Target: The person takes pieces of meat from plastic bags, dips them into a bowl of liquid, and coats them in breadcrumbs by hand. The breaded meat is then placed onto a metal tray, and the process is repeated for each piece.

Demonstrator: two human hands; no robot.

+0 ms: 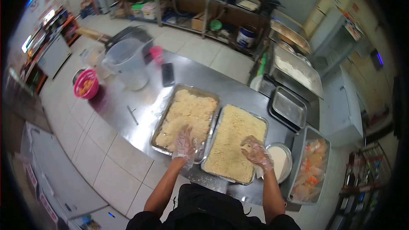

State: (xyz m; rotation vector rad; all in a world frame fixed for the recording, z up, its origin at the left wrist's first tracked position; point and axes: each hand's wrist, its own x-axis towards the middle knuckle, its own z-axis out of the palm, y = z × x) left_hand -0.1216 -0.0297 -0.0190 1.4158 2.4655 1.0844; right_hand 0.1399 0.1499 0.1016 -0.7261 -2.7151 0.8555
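Note:
My left hand [185, 145], in a clear plastic glove, lies over the lower part of a pale, lumpy layer [189, 108] in a metal tray [156, 139]. Its fingers are stretched forward and hold nothing. A second tray [266, 131] stands close on the right, filled with yellowish crumbs [232, 136]. Over its right edge is my right hand [256, 152], gloved too, with its fingers spread and curved above the crumbs. Just right of that hand sits a round metal bowl [290, 168] with a cream-coloured content [277, 159].
A grey bin [298, 162] with wrapped orange pieces is at the right. Empty trays [289, 106] lie behind it. Farther left on the steel table [200, 76] are a phone [168, 74], a pink cup [156, 54], a clear jug [128, 64] and a pink basket [86, 84] of eggs.

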